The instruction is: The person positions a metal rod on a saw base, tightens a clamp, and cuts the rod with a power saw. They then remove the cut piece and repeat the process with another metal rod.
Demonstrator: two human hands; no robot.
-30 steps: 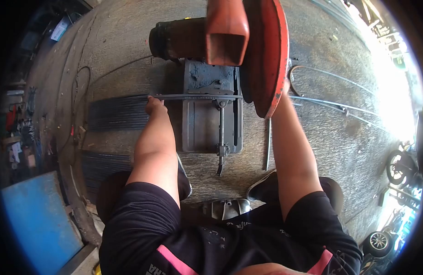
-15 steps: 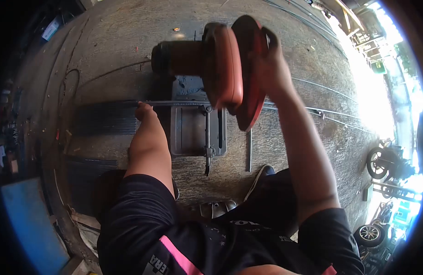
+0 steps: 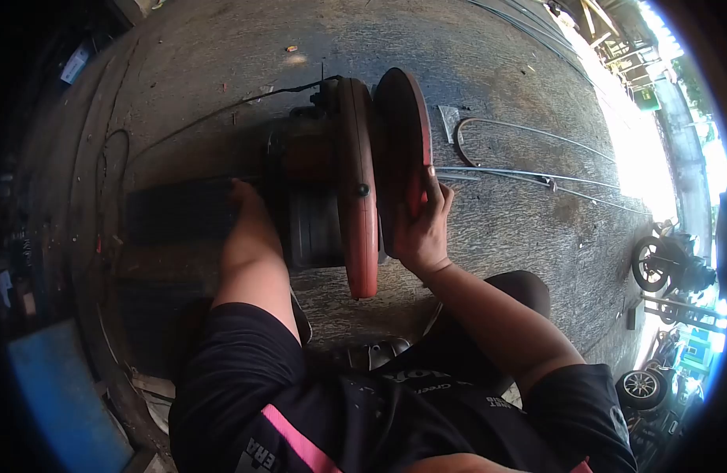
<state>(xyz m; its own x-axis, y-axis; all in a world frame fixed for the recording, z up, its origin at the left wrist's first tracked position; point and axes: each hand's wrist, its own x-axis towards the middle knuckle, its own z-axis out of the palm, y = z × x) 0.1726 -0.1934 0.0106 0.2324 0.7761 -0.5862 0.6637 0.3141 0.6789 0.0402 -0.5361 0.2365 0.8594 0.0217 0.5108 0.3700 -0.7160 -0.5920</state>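
Red paint, pretty beat up, was the first thing that grabbed me. Only one view to go on, the head one, so here's what it showed.

The saw (image 3: 361, 213) (chop saw, by the look of it) sat on the floor (image 3: 529, 252) straight out in front of the person, between the two arms. Its long red handle ran fore and aft, with the near end pointing right back at the person's body. The round red guard (image 3: 407, 118) stood just to the right of that, also edge-on and lined up the same way. Part of the grey base (image 3: 314, 229) poked out underneath, on the left.

The right hand (image 3: 421, 235) was easily the nearer one: right up against the saw, curled around the lower part of the guard, with the digits bent in close. The left hand (image 3: 243, 197) was off to the left of the base, arm out nearly straight, at the right-hand end of a bundle of dark rods (image 3: 174, 213). Way too shadowy over there to say whether it was gripping anything or just resting on them.

The bit that mattered imo: those rods lay crosswise, left to right, so they were roughly square to the saw's handle and guard. A few thin rods (image 3: 537, 175) lay out past the guard on the right, too.
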